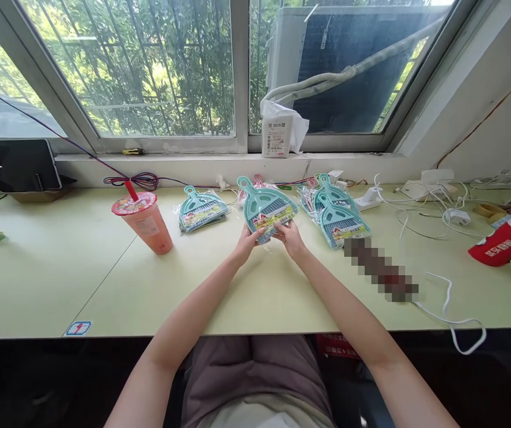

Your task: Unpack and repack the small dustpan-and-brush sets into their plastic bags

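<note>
Both hands hold one teal dustpan-and-brush set [267,205] in clear plastic, raised a little over the table. My left hand [247,242] grips its lower left side, and my right hand [290,235] grips its lower right side. The handle points up and to the left. Left of it lies a small stack of similar packs [202,209]. To the right, several teal packs [342,223] overlap in a pile. A pink handle [258,179] shows behind the held set.
An orange drink cup [147,223] with a red straw stands at the left. At the right are a red cup [498,245], white cables [447,321] and a power strip [368,199]. A tablet [17,166] leans at the far left. A blurred item [382,272] lies on the table [184,291].
</note>
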`<state>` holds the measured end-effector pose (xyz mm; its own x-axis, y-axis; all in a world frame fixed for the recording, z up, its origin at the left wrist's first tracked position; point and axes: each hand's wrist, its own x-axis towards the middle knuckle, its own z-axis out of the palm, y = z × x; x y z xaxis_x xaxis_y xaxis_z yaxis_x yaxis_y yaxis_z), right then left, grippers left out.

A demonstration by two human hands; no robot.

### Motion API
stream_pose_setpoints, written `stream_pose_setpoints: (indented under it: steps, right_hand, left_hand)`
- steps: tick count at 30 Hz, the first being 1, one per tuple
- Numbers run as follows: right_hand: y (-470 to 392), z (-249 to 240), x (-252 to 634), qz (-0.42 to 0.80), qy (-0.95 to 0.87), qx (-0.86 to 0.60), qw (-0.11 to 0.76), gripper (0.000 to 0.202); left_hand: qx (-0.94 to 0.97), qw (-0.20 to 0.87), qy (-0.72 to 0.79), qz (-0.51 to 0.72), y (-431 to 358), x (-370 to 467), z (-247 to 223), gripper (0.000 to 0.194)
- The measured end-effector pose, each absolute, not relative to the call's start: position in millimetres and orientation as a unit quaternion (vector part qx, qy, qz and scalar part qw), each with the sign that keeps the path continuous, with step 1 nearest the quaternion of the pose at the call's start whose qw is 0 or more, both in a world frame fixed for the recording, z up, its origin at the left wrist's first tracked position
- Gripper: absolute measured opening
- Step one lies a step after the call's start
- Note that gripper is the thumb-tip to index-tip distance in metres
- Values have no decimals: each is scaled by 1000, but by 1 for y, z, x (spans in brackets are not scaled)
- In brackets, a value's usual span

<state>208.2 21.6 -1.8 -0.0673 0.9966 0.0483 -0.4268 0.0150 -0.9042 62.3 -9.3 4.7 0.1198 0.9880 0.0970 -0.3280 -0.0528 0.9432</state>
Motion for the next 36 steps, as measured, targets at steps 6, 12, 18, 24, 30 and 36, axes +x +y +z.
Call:
stream_pose_setpoints:
  steps: [6,12,18,24,30,36]
  right_hand:
    - [28,-3,216,604,-412,-372,572,37]
    - [31,-2,219,632,-386,-367,563,28]
    - [33,-3,226,655,-430,-323,531,34]
    - [29,-4,218,627,-403,-358,563,38]
    - [25,-2,212,632,-391,-357,566,31]
    - [30,-5,218,642,-454,-315,532,52]
  left_hand:
    - [484,585,358,544,-14,65,7,63]
    - [496,570,354,551,-16,66,9,62]
    - [485,575,367,547,-15,67,10,62]
    - [499,565,376,540,-14,69,7,61]
    - [468,552,390,569,-9,67,2,57]
    - [460,542,389,586,-8,66,2,59]
